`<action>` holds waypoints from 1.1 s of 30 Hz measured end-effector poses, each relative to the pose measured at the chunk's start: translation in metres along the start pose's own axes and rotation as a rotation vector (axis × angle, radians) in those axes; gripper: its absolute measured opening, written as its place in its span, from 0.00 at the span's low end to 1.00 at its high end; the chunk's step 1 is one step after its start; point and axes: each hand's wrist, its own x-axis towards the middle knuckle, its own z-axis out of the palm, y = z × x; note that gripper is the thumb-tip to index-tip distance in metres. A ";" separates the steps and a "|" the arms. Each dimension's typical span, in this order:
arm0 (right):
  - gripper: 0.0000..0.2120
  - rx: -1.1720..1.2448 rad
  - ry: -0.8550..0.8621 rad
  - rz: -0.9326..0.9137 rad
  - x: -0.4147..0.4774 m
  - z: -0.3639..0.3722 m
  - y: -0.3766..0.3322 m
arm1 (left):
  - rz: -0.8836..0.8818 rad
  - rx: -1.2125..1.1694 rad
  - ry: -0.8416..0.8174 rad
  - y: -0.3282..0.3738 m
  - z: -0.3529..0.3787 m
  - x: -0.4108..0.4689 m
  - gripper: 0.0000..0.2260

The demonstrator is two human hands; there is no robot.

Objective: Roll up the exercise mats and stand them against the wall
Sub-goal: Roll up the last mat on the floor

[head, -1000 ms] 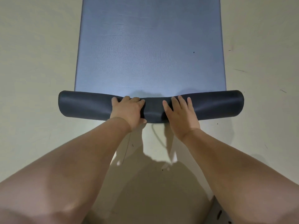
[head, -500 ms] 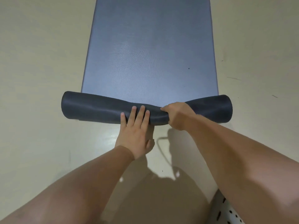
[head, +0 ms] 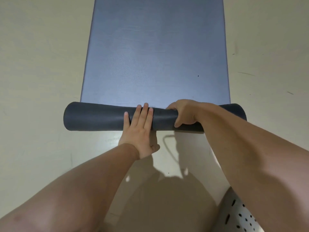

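One exercise mat lies lengthways on the pale, smooth floor in my head view. Its flat blue-grey top is finely grained and has a faint sheen. The near end is wound into a roll, a dark matte cylinder lying crosswise on the floor. The roll's ends reach past the flat sheet's edges on both sides, and its body is squeezed narrower near the middle.

The left hand lies flat against the roll's near side. Its fingers are straight and close together over the top of the curve, with the thumb set apart low by the floor. It presses the roll and does not clasp it.

The right hand wraps the roll just right of centre, fingers curled over the far side and thumb hooked on the near face. I read that as a firm grasp that dents the material.

At the lower right corner I see a white surface with dark oval holes; I cannot tell what it is.
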 end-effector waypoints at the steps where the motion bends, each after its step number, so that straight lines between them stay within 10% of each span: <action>1: 0.29 0.055 0.050 -0.002 -0.001 0.002 0.005 | -0.001 0.003 -0.009 -0.001 -0.002 0.006 0.58; 10: 0.43 -0.091 0.819 0.093 -0.021 0.078 -0.007 | 0.001 -0.026 -0.039 -0.014 -0.033 0.064 0.64; 18: 0.63 -0.291 0.529 0.217 0.000 0.085 -0.011 | 0.001 0.007 -0.051 -0.023 -0.049 0.098 0.68; 24: 0.75 -0.321 0.432 0.200 0.032 0.036 0.007 | -0.023 0.023 0.246 -0.015 -0.038 0.074 0.50; 33: 0.74 -0.208 0.485 0.136 0.052 0.002 0.017 | -0.030 0.106 -0.026 -0.023 -0.022 0.071 0.44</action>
